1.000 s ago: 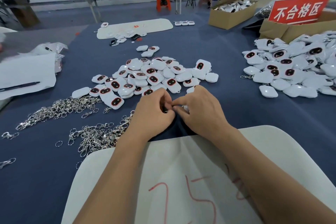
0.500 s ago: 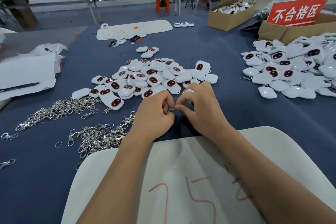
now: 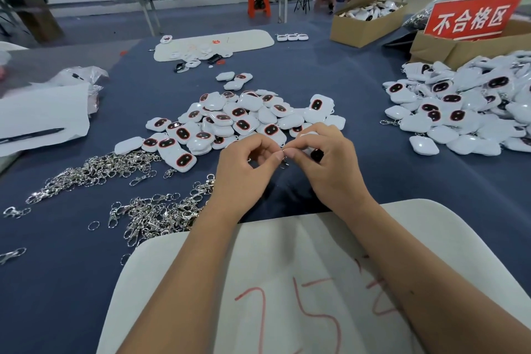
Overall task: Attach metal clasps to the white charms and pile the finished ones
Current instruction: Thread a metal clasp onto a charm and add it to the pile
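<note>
Two hands, two heaps of charms, clasps past counting

Two piles of white charms – the middle pile (image 3: 238, 121) and the right-hand pile (image 3: 471, 106), each too many to count; three loose charms (image 3: 234, 80) sit just beyond the middle one. Two tangles of metal clasps (image 3: 94, 169) – numbers unclear. Two cardboard boxes (image 3: 365, 29), one red sign (image 3: 471, 19), one pen (image 3: 31, 135), three charms in a row (image 3: 292, 37).

The hands (image 3: 284, 164) mostly hide the charm (image 3: 311, 149) and clasp (image 3: 284, 162).
</note>
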A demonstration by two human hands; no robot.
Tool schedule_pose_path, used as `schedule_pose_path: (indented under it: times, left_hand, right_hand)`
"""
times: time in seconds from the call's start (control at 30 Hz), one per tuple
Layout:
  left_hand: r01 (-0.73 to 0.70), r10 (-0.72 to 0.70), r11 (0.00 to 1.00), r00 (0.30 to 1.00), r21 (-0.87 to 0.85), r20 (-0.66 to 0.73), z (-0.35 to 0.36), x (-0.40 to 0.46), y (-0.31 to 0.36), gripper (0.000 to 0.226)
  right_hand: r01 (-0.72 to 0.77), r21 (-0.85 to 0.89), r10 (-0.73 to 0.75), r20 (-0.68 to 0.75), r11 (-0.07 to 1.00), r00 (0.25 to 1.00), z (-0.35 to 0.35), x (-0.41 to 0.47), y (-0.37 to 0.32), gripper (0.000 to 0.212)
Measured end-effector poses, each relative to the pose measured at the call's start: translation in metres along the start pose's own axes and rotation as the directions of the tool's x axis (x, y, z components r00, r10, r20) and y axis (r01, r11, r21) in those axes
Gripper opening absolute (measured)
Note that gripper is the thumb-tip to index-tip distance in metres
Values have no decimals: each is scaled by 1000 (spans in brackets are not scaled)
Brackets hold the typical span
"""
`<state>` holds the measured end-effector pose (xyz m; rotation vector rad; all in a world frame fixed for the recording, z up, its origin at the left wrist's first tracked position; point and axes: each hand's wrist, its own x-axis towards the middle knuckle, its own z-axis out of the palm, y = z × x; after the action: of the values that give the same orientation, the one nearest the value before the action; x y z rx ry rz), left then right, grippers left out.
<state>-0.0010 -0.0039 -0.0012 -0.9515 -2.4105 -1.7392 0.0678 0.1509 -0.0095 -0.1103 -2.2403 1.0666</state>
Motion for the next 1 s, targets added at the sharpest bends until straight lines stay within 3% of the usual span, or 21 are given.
schedule_pose_path:
  times: [0.27,0.57,0.8,1.0]
  left_hand:
    - [21,-20,991,1000,-129,11,2,-1,1,12]
    - [24,-25,991,1000,-130,-4,6,0,0,11]
    - [40,-25,971,997,-237,67,11,-1,5,17]
    - [33,-42,968,999,-249,-32,17,0,5,14]
  right_hand:
    - [9,86,-8,-13,996,1000,-1,-1,-1,6]
    - [26,100,-26,4,995,1000,-1,-1,-1,7]
    - [-182,381,178,46,906,983,-9,2,6,15]
    - [-208,434,201,63,877,978,-9,1,6,14]
